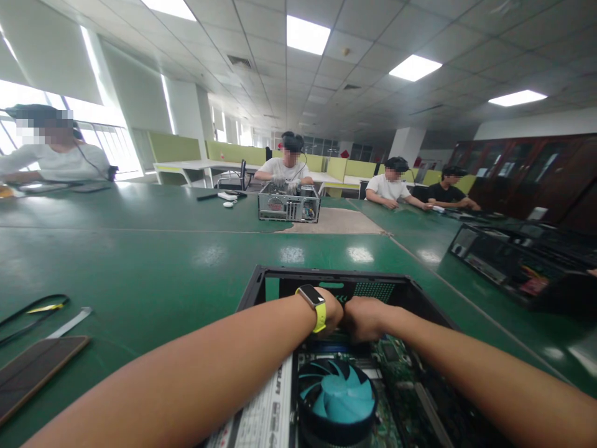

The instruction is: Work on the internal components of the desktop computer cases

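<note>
An open black computer case [261, 283] lies on the green table right in front of me. Inside it sit a blue cooler fan [336, 398] and a green motherboard [396, 373]. Both my arms reach into the case. My left hand [332, 314], with a yellow-strapped watch [316, 306] on its wrist, is bent down behind the fan, fingers hidden. My right hand [364, 318] sits close beside it, knuckles up and curled down onto something I cannot make out inside the case.
A phone [32, 373] and black cables [32, 308] lie at the left on the green table [163, 261]. Another open case [508, 264] lies at the right, a silver case [289, 204] farther back. Several seated people work along the far edges.
</note>
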A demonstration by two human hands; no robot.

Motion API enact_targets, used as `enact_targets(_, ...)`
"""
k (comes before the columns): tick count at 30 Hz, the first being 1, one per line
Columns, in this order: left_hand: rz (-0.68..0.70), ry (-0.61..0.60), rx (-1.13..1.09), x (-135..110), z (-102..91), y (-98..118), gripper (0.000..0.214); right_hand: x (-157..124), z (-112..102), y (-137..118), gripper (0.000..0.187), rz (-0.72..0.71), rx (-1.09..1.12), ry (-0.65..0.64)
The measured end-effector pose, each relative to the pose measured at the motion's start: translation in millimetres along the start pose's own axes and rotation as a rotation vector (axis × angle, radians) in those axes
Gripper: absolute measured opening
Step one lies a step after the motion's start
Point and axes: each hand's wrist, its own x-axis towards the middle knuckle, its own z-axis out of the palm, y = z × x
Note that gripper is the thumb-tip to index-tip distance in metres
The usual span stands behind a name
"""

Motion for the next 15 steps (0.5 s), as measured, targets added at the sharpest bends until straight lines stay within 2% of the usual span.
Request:
enact_targets(2,-0.051,-0.063,0.141,-8.8,-5.5,9.0,0.021,0.8,2.3,-1.0,0.028,0.012,0.002,0.006)
enact_targets(4,-0.044,-0.076,0.205,-14.4,-8.5,15.7,0.033,1.8,4.3,-2.1,0.03,0.041,-0.021,0.02)
enact_targets(12,-0.013,-0.118,0.205,-3.6,-1.9,14.0,0.041,3.7,8.5,-6.4,0.033,0.094,-0.084,0.022)
enact_targets(15,0.018,-0.109,0.183,4.5,2.6,9.7,0.041,0.0,1.6,-7.2,0.035,0.108,-0.103,0.001)
